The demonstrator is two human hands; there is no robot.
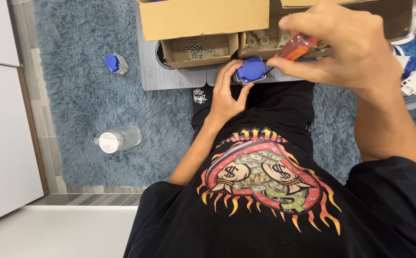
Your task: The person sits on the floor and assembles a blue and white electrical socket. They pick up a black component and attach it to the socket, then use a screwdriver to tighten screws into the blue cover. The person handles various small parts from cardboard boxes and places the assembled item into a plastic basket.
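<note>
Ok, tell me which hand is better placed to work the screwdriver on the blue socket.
Right. The right hand already grips the orange-handled screwdriver, its tip pointing at the blue socket. The left hand is occupied, wrapped around the socket and probably steadying it.

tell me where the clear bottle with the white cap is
In the head view the clear bottle lies on its side on the blue-grey rug, left of the person's left hand, below a loose blue socket.
</note>
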